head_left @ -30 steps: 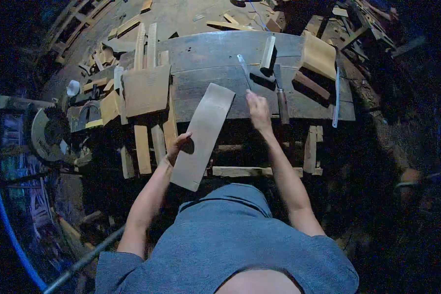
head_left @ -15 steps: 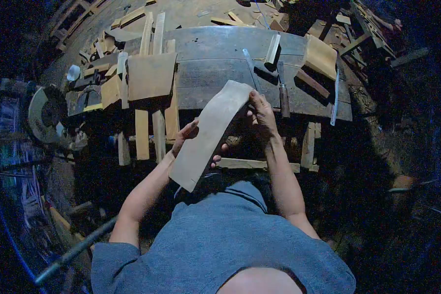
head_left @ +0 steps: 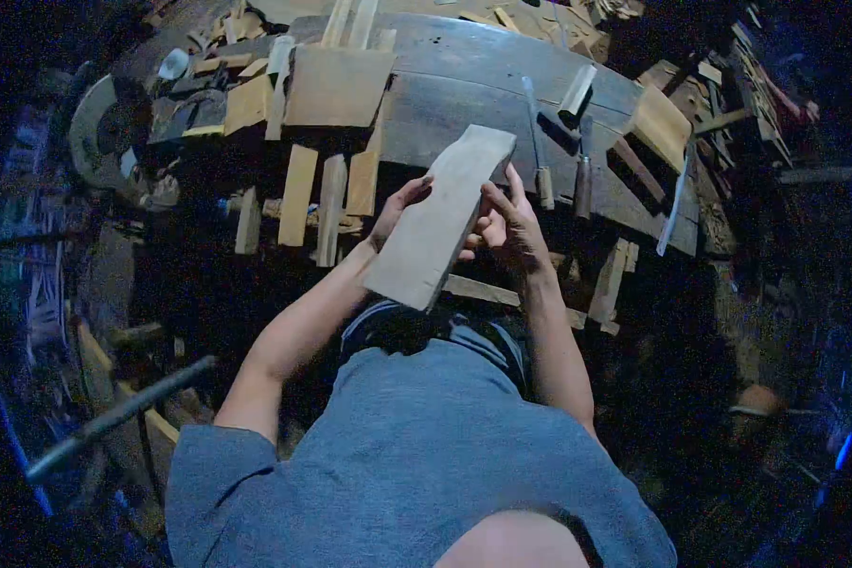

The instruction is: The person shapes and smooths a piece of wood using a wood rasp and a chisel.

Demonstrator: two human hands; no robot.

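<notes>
A long pale wooden piece (head_left: pixel 440 218) with a curved upper end is held up at a slant in front of the bench. My left hand (head_left: pixel 402 210) grips its left edge, with the thumb on the face and fingertips showing past the right edge. At the right side near the upper end, my right hand (head_left: pixel 516 222) touches the piece with its fingers spread, one finger reaching up along the edge. The palm of my right hand is partly turned toward the piece.
The dark bench (head_left: pixel 445 104) bears a flat board (head_left: pixel 339 87), chisels (head_left: pixel 584 180), a thin metal rule (head_left: pixel 674 208) and a curved block (head_left: pixel 658 123). Wood pieces stick out at its front edge. A round wheel (head_left: pixel 99 137) stands at left; a metal bar (head_left: pixel 123 417) lies lower left.
The view has shifted, so the bench appears turned and higher. The wooden piece shows more of its side edge. My right hand has slid down from its upper corner and its fingers have spread.
</notes>
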